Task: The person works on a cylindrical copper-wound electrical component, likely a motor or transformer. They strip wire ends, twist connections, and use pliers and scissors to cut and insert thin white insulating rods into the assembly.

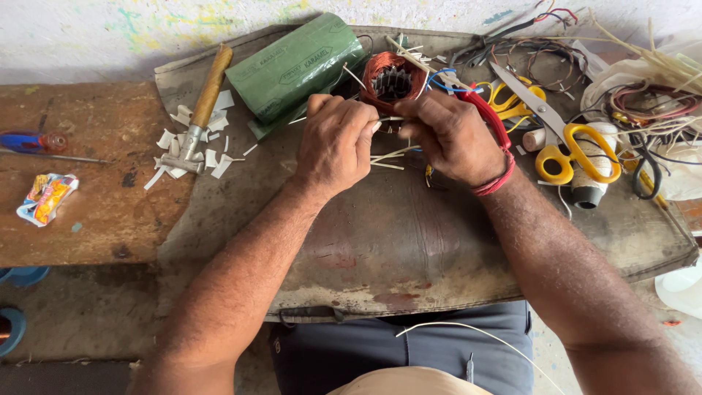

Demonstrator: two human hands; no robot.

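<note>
A motor stator (393, 82) wound with copper wire sits on a worn leather-like mat (409, 241), with thin pale slivers sticking out of it. My left hand (335, 143) and my right hand (447, 135) meet just in front of it, fingers pinched together on a thin pale sliver (391, 119) at the winding. More pale slivers (387, 157) lie under my hands. A red thread band (496, 179) circles my right wrist.
A green roll of sheet (296, 66) lies left of the stator. A wooden-handled hammer (201, 110) rests among white paper scraps. Yellow-handled scissors (563, 139), tangled wires (643, 102) and a thread spool (589, 192) lie at right. A screwdriver (33, 143) and a wrapper (45, 197) lie far left.
</note>
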